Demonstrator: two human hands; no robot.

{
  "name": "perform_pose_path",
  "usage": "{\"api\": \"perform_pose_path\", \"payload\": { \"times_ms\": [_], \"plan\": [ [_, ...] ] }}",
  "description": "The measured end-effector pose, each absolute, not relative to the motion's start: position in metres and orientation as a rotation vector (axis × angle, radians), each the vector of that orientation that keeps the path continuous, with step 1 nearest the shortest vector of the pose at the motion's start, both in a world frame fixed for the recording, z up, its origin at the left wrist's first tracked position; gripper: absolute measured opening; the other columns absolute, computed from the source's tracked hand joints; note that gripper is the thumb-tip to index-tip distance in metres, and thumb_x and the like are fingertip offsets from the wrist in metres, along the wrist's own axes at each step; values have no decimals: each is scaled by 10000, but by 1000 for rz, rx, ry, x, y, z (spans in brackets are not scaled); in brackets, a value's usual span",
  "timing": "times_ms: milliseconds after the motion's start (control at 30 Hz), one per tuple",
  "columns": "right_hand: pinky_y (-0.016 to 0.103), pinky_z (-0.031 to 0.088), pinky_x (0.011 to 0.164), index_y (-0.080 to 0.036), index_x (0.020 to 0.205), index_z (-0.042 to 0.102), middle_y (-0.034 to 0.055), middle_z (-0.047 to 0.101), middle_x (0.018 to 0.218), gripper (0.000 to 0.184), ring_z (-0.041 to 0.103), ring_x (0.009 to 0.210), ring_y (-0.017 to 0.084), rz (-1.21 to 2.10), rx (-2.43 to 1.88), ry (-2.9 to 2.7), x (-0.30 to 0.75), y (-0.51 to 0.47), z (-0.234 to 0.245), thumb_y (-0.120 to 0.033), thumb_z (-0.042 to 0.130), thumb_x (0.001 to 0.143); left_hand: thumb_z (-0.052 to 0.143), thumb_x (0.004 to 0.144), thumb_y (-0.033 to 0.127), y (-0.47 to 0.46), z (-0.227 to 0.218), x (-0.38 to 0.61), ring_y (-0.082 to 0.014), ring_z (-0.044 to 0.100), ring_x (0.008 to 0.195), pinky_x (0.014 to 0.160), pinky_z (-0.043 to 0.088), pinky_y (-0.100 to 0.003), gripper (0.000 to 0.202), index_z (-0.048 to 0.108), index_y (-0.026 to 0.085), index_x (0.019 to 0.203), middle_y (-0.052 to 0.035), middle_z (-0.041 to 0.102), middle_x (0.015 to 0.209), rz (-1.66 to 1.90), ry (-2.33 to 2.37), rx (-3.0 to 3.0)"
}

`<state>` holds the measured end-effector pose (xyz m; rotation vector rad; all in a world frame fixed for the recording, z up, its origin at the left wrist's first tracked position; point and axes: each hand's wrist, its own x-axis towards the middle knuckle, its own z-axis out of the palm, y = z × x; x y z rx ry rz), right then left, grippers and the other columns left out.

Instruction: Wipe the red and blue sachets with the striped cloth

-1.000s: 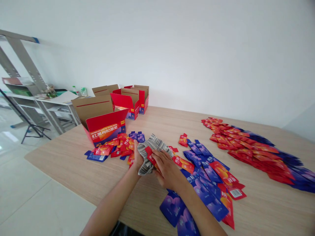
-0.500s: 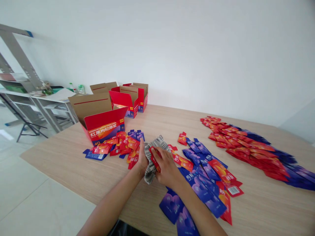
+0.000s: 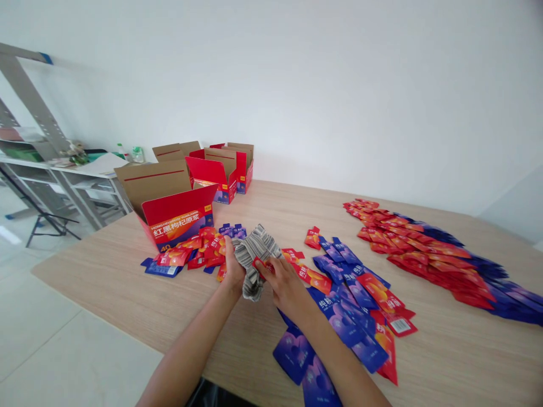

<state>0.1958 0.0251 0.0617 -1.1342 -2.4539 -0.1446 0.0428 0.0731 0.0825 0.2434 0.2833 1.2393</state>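
A grey striped cloth [image 3: 254, 251] is bunched up over the wooden table [image 3: 106, 277], and my left hand [image 3: 232, 267] grips its left side. My right hand [image 3: 283, 282] pinches a red sachet [image 3: 263, 264] against the cloth, mostly wrapped in it. A small heap of red and blue sachets [image 3: 193, 253] lies just left of my hands, in front of an open red carton [image 3: 172, 206]. Blue and red sachets [image 3: 352, 299] spread out on the table to the right of my right hand.
A long row of overlapping red and blue sachets [image 3: 424, 249] runs along the far right. Two more open red cartons [image 3: 220, 169] stand at the back against the white wall. Grey metal shelving [image 3: 55, 169] stands off the table's left end.
The red sachet has sunk deeper into the cloth as both hands closed it up. The bundle shifted slightly left and towards the carton.
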Motion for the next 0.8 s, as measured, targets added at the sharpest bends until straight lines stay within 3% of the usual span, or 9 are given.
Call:
{"api": "perform_pose_path", "payload": {
  "times_ms": [233, 400, 467, 567, 700, 800],
  "plan": [
    [463, 521, 920, -268, 1488, 475, 138, 593, 1214, 755, 558, 1093, 301, -194, -1177, -2469, 194, 26, 60, 19, 577, 797, 262, 857, 845, 75, 92, 33, -388, 666, 1130, 985, 513, -544, 949, 697, 75, 1200, -205, 752, 1072, 1271, 365, 234],
    [391, 528, 977, -254, 1437, 545, 105, 627, 1207, 616, 607, 1099, 229, 221, -1052, -2345, 205, 28, 67, 1, 468, 882, 363, 899, 760, 74, 88, 42, -357, 701, 1062, 991, 518, -512, 786, 727, 89, 1085, -173, 769, 988, 1238, 373, 293],
    [384, 520, 1009, -254, 1421, 559, 94, 651, 1236, 523, 624, 1137, 211, 397, -1017, -2195, 208, 32, 66, -67, 430, 950, 407, 925, 690, 75, 85, 45, -342, 715, 1025, 993, 519, -499, 684, 737, 97, 1014, -150, 774, 913, 1246, 371, 289],
    [450, 490, 1061, -230, 1391, 586, 99, 675, 1289, 431, 615, 1224, 256, 548, -1062, -1934, 210, 41, 62, -240, 535, 963, 470, 928, 630, 76, 81, 46, -340, 726, 992, 993, 517, -500, 589, 739, 106, 946, -132, 771, 834, 1187, 355, 269],
    [464, 533, 996, -214, 1385, 585, 105, 708, 1238, 482, 666, 1136, 286, 592, -1121, -1677, 205, 47, 52, -355, 611, 925, 495, 920, 622, 72, 78, 50, -352, 714, 1038, 1002, 505, -507, 592, 724, 103, 1088, -153, 777, 978, 1043, 271, 270],
    [508, 465, 1076, -214, 1400, 553, 122, 658, 1304, 474, 596, 1236, 295, 349, -1186, -1652, 199, 44, 44, -355, 578, 948, 480, 921, 641, 68, 76, 55, -351, 706, 1063, 1003, 501, -504, 636, 694, 106, 1190, -169, 763, 1080, 1019, 208, 290]
  ]
}}
